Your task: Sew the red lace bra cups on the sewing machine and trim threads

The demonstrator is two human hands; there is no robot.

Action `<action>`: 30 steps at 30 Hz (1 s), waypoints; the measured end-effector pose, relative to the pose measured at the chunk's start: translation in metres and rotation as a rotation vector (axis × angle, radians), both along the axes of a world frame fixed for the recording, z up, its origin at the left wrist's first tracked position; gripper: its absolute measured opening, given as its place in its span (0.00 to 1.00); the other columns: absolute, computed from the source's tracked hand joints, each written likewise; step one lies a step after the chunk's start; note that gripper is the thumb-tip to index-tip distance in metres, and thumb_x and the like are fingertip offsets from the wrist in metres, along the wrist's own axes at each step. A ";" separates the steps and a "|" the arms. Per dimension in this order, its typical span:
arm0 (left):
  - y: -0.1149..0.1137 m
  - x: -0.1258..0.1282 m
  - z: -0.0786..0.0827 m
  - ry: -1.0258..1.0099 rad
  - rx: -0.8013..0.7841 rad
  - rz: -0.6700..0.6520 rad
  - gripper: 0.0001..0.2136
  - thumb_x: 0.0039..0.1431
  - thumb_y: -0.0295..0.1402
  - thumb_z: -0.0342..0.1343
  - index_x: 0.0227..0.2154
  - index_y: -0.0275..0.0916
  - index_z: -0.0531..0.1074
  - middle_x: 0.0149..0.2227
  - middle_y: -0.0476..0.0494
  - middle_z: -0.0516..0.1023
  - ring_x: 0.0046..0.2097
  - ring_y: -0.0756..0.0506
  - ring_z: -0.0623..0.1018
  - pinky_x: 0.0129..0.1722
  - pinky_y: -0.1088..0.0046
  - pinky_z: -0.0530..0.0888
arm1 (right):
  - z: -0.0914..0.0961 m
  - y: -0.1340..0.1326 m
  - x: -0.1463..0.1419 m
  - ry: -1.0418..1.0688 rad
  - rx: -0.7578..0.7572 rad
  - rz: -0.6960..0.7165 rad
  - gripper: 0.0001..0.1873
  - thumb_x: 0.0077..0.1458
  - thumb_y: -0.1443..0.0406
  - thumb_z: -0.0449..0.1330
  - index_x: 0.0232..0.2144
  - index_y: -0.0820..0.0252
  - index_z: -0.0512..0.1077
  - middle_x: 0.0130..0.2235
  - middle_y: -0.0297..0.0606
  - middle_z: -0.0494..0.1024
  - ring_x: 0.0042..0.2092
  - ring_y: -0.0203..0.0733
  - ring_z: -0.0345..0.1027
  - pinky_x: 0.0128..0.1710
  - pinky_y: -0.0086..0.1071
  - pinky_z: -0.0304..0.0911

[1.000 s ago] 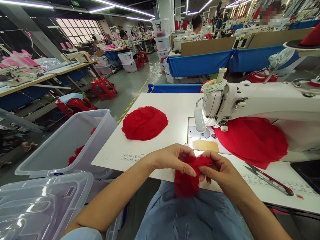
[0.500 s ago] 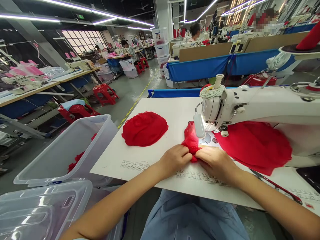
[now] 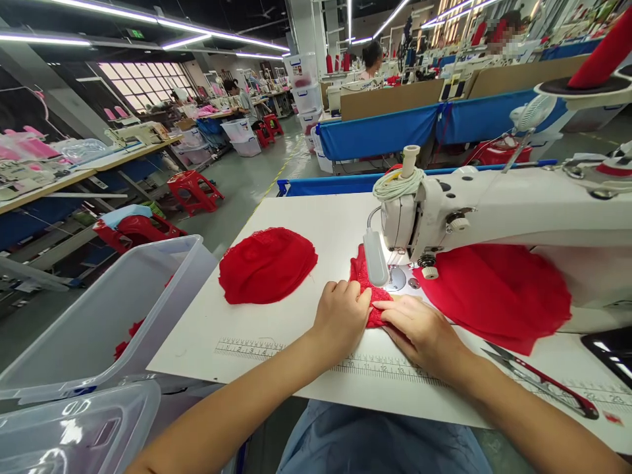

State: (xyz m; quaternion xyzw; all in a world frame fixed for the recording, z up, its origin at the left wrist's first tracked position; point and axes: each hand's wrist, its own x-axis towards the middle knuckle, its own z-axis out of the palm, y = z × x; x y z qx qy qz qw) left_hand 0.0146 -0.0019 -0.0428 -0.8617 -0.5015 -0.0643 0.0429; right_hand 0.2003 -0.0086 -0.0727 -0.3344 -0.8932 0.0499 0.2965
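Both hands are on a small piece of red lace fabric [image 3: 378, 315] in front of the sewing machine [image 3: 402, 220]. My left hand [image 3: 342, 317] is curled, gripping the fabric's left side between thumb and fingers. From the right, my right hand [image 3: 419, 329] pinches the opposite edge, its fingertips close to the left thumb. The fabric's far end runs up beside the needle plate [image 3: 396, 279], partly behind the machine's lamp [image 3: 376, 257]. A pile of red fabric [image 3: 269, 265] lies to the left, and a larger red fabric pile [image 3: 494, 293] lies under the machine arm.
Thread snips or scissors [image 3: 543, 382] with red handles lie at the right, near a black phone-like object [image 3: 609, 355]. A printed ruler [image 3: 385, 368] runs along the table's front. An open plastic bin [image 3: 113, 316] with red pieces stands at the left, beside a lidded box [image 3: 74, 434].
The fabric between my hands has been turned and spread, showing more lace. My left hand has rolled into a more upright grip. The whole view has shifted slightly to the right.
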 end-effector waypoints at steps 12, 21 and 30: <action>0.035 -0.044 0.021 -0.615 -0.301 0.454 0.11 0.61 0.36 0.50 0.45 0.40 0.70 0.39 0.43 0.74 0.39 0.42 0.73 0.37 0.68 0.65 | 0.009 -0.004 0.007 0.136 -0.206 0.163 0.09 0.61 0.61 0.56 0.29 0.55 0.70 0.42 0.43 0.79 0.48 0.50 0.70 0.47 0.44 0.64; 0.043 -0.040 0.005 -0.933 -0.506 0.283 0.10 0.59 0.40 0.51 0.32 0.38 0.68 0.32 0.46 0.74 0.37 0.46 0.74 0.39 0.70 0.69 | 0.003 -0.007 0.006 0.116 -0.154 0.092 0.15 0.63 0.58 0.55 0.25 0.56 0.69 0.41 0.42 0.79 0.44 0.47 0.71 0.42 0.42 0.65; 0.010 -0.045 0.008 -1.679 -1.058 0.232 0.23 0.41 0.42 0.71 0.38 0.34 0.74 0.37 0.44 0.77 0.37 0.49 0.74 0.38 0.74 0.68 | 0.013 -0.013 -0.005 -0.086 -0.205 -0.132 0.30 0.62 0.44 0.47 0.19 0.58 0.65 0.35 0.42 0.74 0.35 0.44 0.67 0.31 0.35 0.60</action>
